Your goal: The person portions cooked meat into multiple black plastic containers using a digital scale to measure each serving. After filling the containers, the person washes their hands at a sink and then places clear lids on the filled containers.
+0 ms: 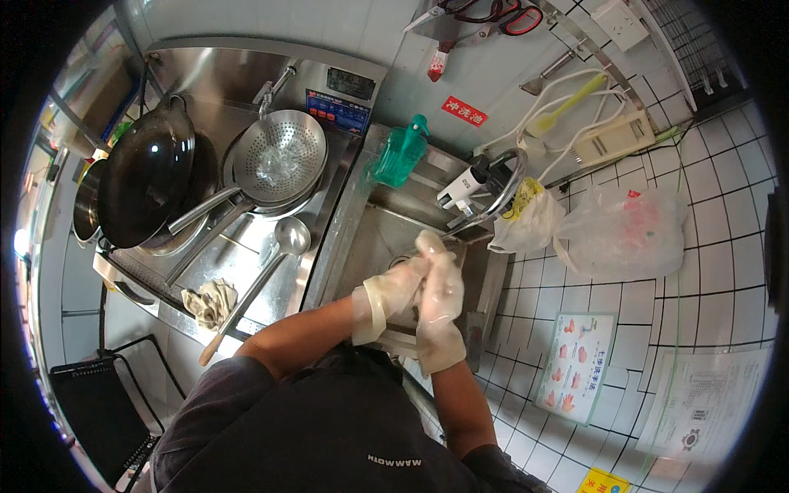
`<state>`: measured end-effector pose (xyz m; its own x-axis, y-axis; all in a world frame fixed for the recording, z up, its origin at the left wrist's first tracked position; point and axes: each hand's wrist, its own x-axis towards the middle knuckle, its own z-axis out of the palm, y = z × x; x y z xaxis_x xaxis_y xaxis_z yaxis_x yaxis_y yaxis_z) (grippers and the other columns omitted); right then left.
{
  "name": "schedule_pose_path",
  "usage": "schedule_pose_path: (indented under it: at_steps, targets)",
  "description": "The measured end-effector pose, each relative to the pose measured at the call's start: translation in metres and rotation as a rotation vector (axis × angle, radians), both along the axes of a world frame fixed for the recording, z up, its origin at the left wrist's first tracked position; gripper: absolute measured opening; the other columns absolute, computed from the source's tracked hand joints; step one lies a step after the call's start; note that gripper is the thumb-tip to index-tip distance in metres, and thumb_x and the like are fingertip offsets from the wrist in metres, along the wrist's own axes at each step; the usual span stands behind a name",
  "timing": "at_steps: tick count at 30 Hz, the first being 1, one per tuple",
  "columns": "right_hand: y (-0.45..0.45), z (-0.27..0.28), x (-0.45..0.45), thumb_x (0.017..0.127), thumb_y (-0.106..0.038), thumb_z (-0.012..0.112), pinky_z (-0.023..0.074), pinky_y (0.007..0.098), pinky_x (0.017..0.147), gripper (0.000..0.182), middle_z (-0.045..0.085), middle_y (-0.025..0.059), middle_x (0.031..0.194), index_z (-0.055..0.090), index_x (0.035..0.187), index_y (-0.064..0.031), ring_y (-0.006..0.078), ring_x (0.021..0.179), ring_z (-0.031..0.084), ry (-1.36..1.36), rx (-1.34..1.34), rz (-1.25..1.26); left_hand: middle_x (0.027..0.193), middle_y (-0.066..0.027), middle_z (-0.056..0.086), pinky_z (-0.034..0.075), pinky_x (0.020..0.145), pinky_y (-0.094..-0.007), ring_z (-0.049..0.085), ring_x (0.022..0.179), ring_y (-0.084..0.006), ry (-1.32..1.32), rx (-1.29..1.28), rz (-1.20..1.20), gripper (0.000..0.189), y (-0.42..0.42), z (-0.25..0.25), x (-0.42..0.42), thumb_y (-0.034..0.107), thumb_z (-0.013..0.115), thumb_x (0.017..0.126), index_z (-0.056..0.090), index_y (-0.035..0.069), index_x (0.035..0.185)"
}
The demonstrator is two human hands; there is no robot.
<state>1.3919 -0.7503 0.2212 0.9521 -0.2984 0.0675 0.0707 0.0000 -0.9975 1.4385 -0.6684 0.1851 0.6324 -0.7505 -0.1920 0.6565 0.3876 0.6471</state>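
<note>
Both hands wear pale translucent gloves, wet and shiny, and meet over a stainless steel sink basin (363, 246). My left hand (397, 286) comes in from the left and presses against the other at the fingers. My right hand (441, 283) points up toward the end of a curved metal faucet (515, 179). Where they overlap, the fingers are hidden, so their grip is unclear. The left glove's cuff (373, 308) is folded back at the wrist. Part of the drain (400, 261) shows behind the gloves. No separate object is visible in either hand.
Left of the sink, a steel counter bears a perforated strainer (280, 157), a ladle (291, 237), a black wok (148, 175) and a crumpled cloth (209, 303). A green plastic jug (402, 151) stands behind the basin. Plastic bags (629, 231) hang at right.
</note>
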Motion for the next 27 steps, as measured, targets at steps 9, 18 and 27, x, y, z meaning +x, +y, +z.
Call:
schedule_pose_path:
  at_steps: [9, 18, 27]
  targets:
    - [0.004, -0.014, 0.050, 0.106, -0.051, 0.042, 0.0315, 0.0504, 0.119, 0.066, 0.054, 0.0246, 0.141, 0.052, 0.135, 0.0081, 0.0383, 0.138, 0.044, -0.121, 0.861, -0.120, 0.138, -0.0115, 0.052, 0.044, 0.104, -0.0320, 0.053, 0.125, -0.0180, 0.162, -0.118, 0.441, 0.053, -0.026, -0.016, -0.024, 0.032, 0.055, 0.103, 0.042, 0.006, 0.147]
    - [-0.012, -0.047, 0.039, 0.104, -0.028, 0.053, 0.0460, 0.0373, 0.101, 0.040, 0.059, 0.0129, 0.122, 0.057, 0.128, 0.0031, 0.0221, 0.116, 0.057, -0.043, 0.315, -0.112, 0.122, -0.0131, 0.062, 0.045, 0.101, -0.0305, 0.058, 0.119, -0.0216, -0.221, 0.423, 0.642, 0.066, -0.047, -0.011, -0.042, 0.027, 0.066, 0.094, 0.040, 0.003, 0.149]
    - [-0.022, -0.031, 0.030, 0.103, -0.018, 0.056, 0.0449, 0.0268, 0.073, 0.014, 0.054, -0.0009, 0.092, 0.059, 0.106, -0.0046, 0.0091, 0.084, 0.051, 0.057, 0.131, -0.185, 0.129, -0.0144, 0.059, 0.044, 0.102, -0.0317, 0.056, 0.118, -0.0199, -0.134, 0.248, 0.409, 0.051, -0.035, 0.026, -0.009, 0.033, 0.052, 0.105, 0.045, -0.002, 0.142]
